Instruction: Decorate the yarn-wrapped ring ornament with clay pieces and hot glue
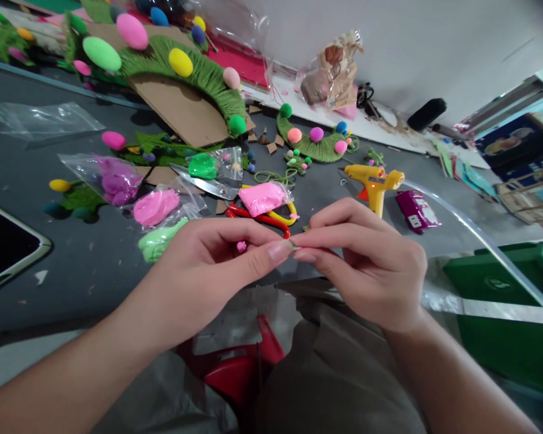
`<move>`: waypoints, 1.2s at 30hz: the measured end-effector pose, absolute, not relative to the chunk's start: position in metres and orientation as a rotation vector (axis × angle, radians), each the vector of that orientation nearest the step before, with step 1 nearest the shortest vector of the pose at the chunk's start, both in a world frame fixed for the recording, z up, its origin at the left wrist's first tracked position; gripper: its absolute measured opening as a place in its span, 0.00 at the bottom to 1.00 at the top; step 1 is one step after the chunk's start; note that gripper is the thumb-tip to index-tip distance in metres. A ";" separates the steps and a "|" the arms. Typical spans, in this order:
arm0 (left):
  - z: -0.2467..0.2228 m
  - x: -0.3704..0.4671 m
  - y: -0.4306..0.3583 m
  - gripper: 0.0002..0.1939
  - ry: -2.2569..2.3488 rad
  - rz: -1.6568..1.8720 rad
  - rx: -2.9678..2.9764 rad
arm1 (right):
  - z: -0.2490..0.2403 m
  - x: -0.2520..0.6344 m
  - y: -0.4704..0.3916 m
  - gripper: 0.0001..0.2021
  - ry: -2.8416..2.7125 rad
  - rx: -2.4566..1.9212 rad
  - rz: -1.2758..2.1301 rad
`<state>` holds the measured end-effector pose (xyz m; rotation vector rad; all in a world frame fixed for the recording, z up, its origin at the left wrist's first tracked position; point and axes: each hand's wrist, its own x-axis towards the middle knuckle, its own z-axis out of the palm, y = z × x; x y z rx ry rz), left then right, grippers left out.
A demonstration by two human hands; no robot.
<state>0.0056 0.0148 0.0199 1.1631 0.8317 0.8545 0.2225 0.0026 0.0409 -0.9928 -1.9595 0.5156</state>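
My left hand (208,265) and my right hand (371,265) meet fingertip to fingertip above the table's front edge. Both pinch a tiny green piece (295,246), mostly hidden by the thumbs and fingers. A small pink bit (241,246) shows by the curled fingers of my left hand; whether it is held I cannot tell. Just beyond lie scissors (257,218) with red and yellow handles, under a pink clay packet (263,198). Bags of purple clay (120,179), pink clay (156,206) and light green clay (160,241) lie left of them.
A yellow glue gun (371,181) stands beyond my right hand, beside a purple packet (417,211). Green yarn-wrapped arches with coloured balls, a large one (163,57) and a small one (319,144), are farther back. A tablet-like device (9,247) lies left; a green bin (511,343) is right.
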 end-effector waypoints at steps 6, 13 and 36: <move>0.013 -0.001 0.016 0.08 0.944 0.858 1.126 | 0.040 0.228 0.004 0.10 -1.886 -0.990 0.415; 0.014 -0.001 0.013 0.09 0.880 0.764 1.171 | 0.037 0.228 0.005 0.10 -1.904 -0.935 0.487; 0.021 0.000 0.019 0.16 0.975 0.792 1.364 | 0.038 0.227 0.006 0.03 -1.903 -1.014 0.529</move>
